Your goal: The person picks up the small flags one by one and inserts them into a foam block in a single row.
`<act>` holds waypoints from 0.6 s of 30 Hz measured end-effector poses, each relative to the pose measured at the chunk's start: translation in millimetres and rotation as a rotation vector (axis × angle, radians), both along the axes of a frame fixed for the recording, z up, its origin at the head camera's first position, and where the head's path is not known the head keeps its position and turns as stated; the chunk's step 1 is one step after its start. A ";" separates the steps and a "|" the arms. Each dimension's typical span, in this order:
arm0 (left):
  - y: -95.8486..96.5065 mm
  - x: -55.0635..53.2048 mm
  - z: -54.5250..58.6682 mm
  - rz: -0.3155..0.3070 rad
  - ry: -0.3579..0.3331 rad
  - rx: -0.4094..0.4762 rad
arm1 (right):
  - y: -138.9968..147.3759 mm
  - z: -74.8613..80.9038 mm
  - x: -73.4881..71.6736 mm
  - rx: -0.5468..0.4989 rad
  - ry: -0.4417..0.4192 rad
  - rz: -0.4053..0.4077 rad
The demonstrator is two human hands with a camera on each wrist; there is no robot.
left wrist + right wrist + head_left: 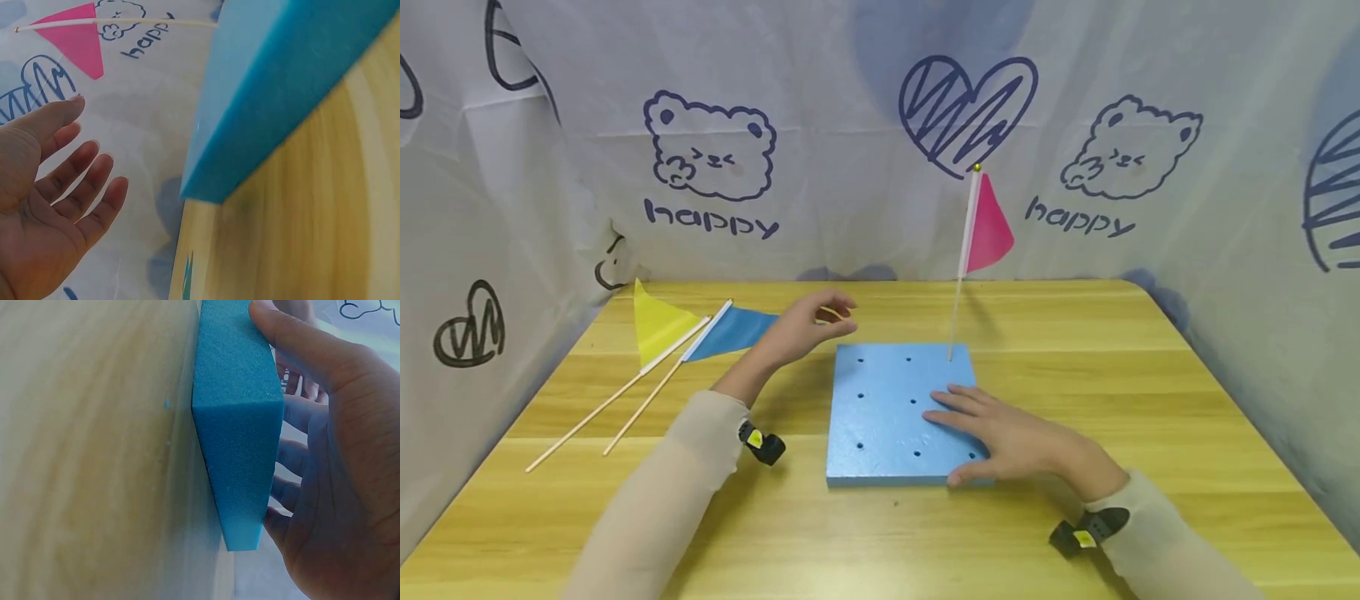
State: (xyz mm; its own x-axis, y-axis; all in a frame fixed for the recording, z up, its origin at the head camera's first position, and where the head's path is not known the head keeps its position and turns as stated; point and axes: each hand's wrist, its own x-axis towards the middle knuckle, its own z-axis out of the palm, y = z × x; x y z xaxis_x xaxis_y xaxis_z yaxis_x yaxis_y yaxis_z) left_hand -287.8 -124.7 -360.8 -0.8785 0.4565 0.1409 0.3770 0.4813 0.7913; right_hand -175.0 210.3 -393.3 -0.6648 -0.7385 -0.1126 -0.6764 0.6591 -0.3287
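A light blue foam board (880,425) with several small holes lies on the table. In its far right hole a pink triangular flag (991,225) stands upright on a thin stick. My right hand (1007,429) rests on the board's right side with fingers spread; in the right wrist view the thumb touches the board's edge (237,450). Off the board's far left corner, my left hand (812,325) hovers with loosely bent fingers and nothing in them, as the left wrist view of that hand (56,200) also shows. Partly behind it lies a blue flag (730,329).
A yellow flag (662,325) lies beside the blue one at the left, their sticks pointing toward the near left. A printed cloth (835,167) hangs behind and along both sides of the wooden table (1112,358).
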 end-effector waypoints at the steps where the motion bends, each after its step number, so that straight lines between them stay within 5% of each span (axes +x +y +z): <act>1: -3.6 1.4 -0.7 0.006 0.000 -0.010 | 0.3 -0.1 -0.2 -0.001 0.002 0.001; 18: -59.0 18.1 -11.0 0.066 0.050 -0.158 | 1.1 -0.6 0.8 -0.020 0.025 0.023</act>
